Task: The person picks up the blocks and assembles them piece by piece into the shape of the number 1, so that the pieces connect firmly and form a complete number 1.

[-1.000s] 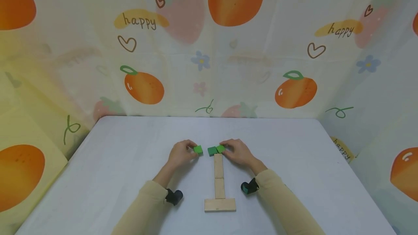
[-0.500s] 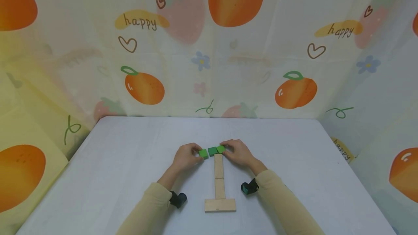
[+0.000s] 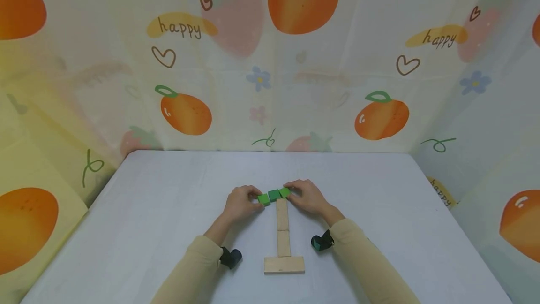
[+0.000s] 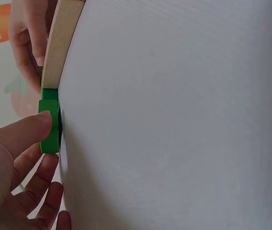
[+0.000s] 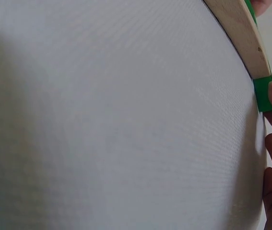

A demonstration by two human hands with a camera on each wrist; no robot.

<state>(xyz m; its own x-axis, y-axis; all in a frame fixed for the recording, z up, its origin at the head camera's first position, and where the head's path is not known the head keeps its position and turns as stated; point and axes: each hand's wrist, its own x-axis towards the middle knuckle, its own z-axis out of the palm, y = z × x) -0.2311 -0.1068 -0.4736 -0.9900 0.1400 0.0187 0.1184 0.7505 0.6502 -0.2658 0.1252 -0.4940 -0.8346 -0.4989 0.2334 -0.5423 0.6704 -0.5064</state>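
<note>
Three small green blocks form a slightly slanted row at the far end of a line of plain wooden blocks. My left hand (image 3: 241,202) pinches the left green block (image 3: 263,199) between thumb and fingers; in the left wrist view the thumb lies on that green block (image 4: 49,136). The darker green block (image 3: 274,195) sits in the middle, at the tip of the upper wooden block (image 3: 282,215). With thumb and finger, my right hand (image 3: 310,197) holds the right green block (image 3: 284,193), whose side shows as a green block (image 5: 262,96) under the thumb in the right wrist view.
Below the upper piece, a second upright-lying wooden block (image 3: 284,243) continues the line toward me. A longer wooden block (image 3: 284,265) lies crosswise at its near end. All rest on a white table (image 3: 147,229) backed by a fruit-printed cloth (image 3: 295,83).
My left hand has moved right and slightly nearer with its green block, bringing it up beside the darker middle one. The right hand has stayed in place on the right green block.
</note>
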